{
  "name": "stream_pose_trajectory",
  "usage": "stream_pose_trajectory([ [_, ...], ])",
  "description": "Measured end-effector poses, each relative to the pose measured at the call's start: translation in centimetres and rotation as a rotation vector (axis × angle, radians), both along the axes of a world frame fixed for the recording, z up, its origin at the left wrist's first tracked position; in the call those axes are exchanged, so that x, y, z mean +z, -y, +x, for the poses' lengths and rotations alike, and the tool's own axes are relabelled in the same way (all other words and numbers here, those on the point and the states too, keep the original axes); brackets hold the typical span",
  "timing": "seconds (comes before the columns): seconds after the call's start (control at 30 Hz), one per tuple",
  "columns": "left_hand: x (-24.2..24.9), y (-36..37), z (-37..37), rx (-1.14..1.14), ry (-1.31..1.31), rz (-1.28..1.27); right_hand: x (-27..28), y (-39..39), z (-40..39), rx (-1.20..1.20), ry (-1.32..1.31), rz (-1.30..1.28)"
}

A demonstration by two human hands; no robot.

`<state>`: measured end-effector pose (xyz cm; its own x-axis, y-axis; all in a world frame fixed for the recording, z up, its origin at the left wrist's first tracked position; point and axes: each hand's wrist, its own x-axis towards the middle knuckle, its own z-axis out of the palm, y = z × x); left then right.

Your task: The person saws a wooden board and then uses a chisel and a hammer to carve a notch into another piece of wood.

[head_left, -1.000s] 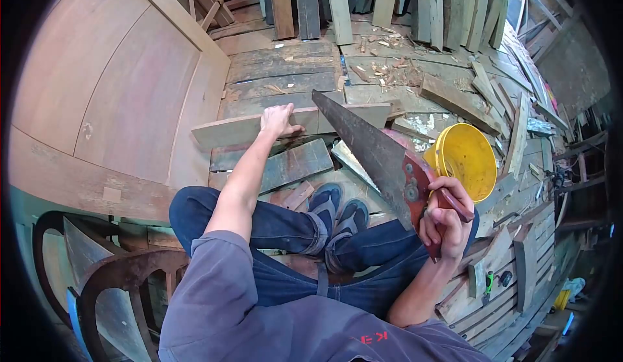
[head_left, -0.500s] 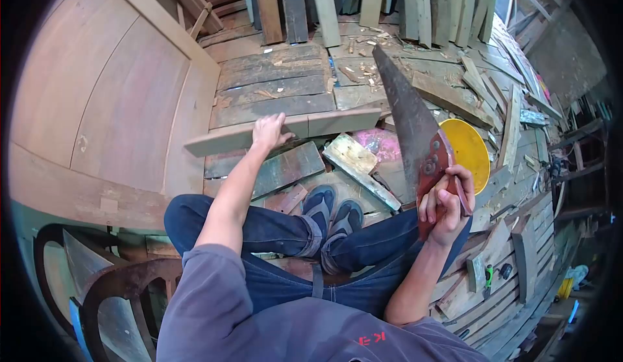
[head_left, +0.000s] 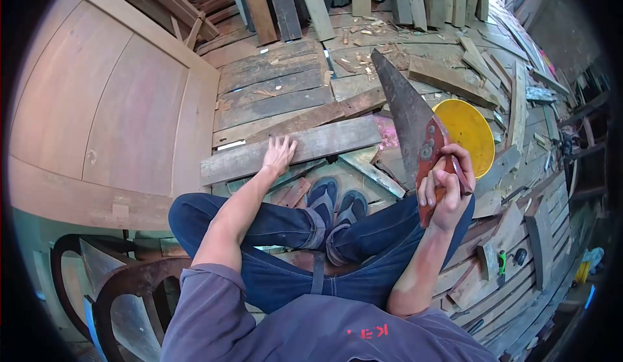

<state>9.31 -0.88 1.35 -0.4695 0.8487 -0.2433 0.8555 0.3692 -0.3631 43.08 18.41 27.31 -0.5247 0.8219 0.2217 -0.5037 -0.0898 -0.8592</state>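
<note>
Right fingers (head_left: 431, 188) wrapped round saw (head_left: 401, 109) handle (head_left: 429, 151); left fingers (head_left: 281, 145) spread on board (head_left: 328, 141); shirt (head_left: 305, 326) bears red lettering (head_left: 381, 331), K legible.

A hand can pass over the floor (head_left: 276, 79) beyond the board (head_left: 334, 142), between the door (head_left: 133, 96) at left and the saw (head_left: 405, 112) at right. The door stands close at the board's left end, limiting reach there. The raised saw bars a straight sweep from the left grip (head_left: 279, 154) toward the bucket (head_left: 470, 138). Shoes (head_left: 322, 198) crowd the board's near side; a beam (head_left: 451, 81) lies past the bucket.
</note>
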Motion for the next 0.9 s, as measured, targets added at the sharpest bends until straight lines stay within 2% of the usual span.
stream_pose_trajectory([
  [0.1, 0.6, 0.2, 0.6, 0.106, 0.034, 0.042, 0.0, -0.1, 0.1, -0.008, 0.029, 0.001],
  [0.23, 0.0, 0.7, 0.1, 0.049, 0.006, 0.083, -0.5, -0.3, -0.2, -0.012, 0.040, 0.002],
  [0.47, 0.5, 0.5, -1.4, 0.050, 0.151, 0.111, -0.6, 0.0, -0.8, -0.013, 0.100, 0.016],
  [0.67, 2.1, 0.5, 0.0, 0.144, 0.174, 0.134, -0.6, 0.0, -0.6, 0.003, 0.085, -0.009],
  [0.9, 3.6, -2.0, -1.7, 0.252, 0.166, 0.298, -0.5, 0.5, -1.1, -0.003, 0.110, 0.035],
])
